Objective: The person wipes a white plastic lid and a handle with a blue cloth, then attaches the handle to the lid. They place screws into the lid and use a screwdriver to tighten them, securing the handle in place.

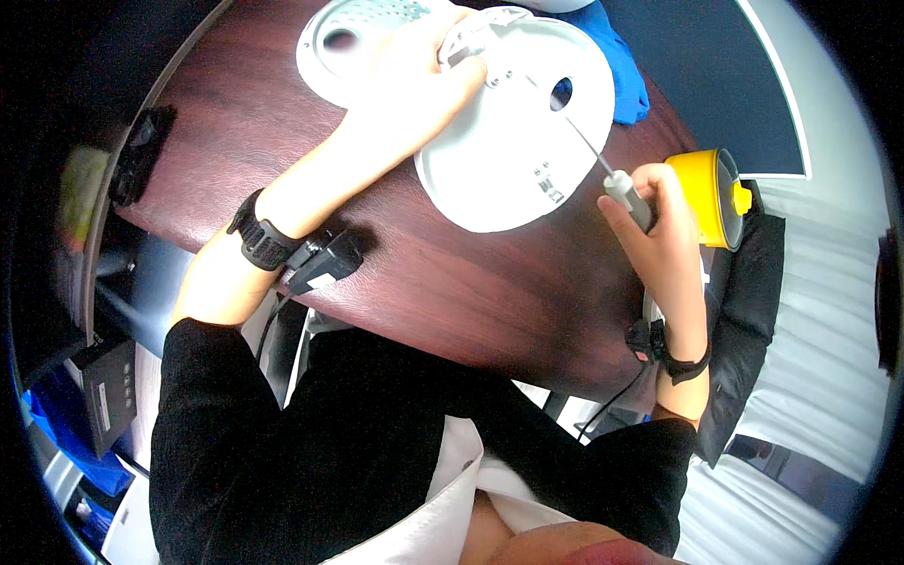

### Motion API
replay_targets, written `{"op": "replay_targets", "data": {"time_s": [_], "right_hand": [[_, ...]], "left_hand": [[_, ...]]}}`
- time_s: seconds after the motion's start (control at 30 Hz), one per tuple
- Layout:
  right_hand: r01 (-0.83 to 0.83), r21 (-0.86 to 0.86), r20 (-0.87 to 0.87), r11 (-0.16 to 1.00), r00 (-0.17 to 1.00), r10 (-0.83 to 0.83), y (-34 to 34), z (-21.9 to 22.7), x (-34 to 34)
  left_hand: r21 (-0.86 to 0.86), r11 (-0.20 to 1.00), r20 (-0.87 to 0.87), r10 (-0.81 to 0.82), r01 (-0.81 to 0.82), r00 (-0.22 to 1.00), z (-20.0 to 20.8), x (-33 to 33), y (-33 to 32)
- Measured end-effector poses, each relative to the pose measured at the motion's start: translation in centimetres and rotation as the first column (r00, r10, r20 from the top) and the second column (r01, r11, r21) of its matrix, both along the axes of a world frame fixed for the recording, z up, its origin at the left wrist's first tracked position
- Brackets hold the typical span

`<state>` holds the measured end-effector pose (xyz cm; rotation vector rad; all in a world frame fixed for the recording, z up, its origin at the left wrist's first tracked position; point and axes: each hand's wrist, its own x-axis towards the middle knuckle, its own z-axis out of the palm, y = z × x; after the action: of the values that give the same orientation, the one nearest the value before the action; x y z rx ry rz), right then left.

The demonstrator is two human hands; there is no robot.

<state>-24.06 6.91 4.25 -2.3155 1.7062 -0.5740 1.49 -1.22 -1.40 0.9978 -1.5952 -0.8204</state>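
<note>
A large white plastic shell (499,169), rounded and with an oval hole, lies on the table at the far middle. My left hand (424,85) reaches over it and grips it near its upper left edge, the thumb pressed by a small raised part. In my right hand (664,221) is a screwdriver (628,196) with a pale grey handle. Its thin shaft slants up and left over the shell, close to the oval hole; whether the tip touches is too bright to tell. A second white plastic piece (325,71), with a round hole and small perforations, sits to the left, partly behind my left hand.
A yellow round container (695,193) stands right of my right hand. Blue cloth or plastic (617,61) lies behind the shell. The dark red wooden table (490,292) curves toward me. Each wrist carries a black strap with a small cabled device (325,264) on the left one.
</note>
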Motion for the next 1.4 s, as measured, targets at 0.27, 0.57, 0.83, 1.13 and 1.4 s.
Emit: {"op": "replay_targets", "data": {"time_s": [0.27,0.57,0.83,1.13,1.4], "right_hand": [[-0.131,-0.101,-0.179,0.986,0.977,0.112,-1.0,1.0,0.9],[-0.123,-0.068,-0.252,0.990,0.962,0.102,-1.3,1.3,1.5],[-0.108,-0.079,-0.322,0.991,0.944,0.077,-1.1,1.7,1.3],[-0.120,-0.003,-0.285,0.993,0.952,0.115,-0.6,2.1,3.3],[0.007,0.609,0.358,0.793,0.890,-0.283,1.0,-1.7,4.8]], "left_hand": [[-0.047,0.998,0.009,0.035,-0.035,0.999,-0.6,0.0,-0.4],[0.065,0.998,-0.038,0.019,-0.017,0.999,0.3,-0.3,0.2],[0.054,0.999,-0.016,-0.001,0.001,1.000,0.4,-0.2,0.2],[-0.063,0.989,0.001,0.131,-0.131,0.991,-0.9,-0.1,0.0],[-0.148,0.974,0.019,0.175,-0.170,0.984,-1.7,-0.2,-0.2]]}}
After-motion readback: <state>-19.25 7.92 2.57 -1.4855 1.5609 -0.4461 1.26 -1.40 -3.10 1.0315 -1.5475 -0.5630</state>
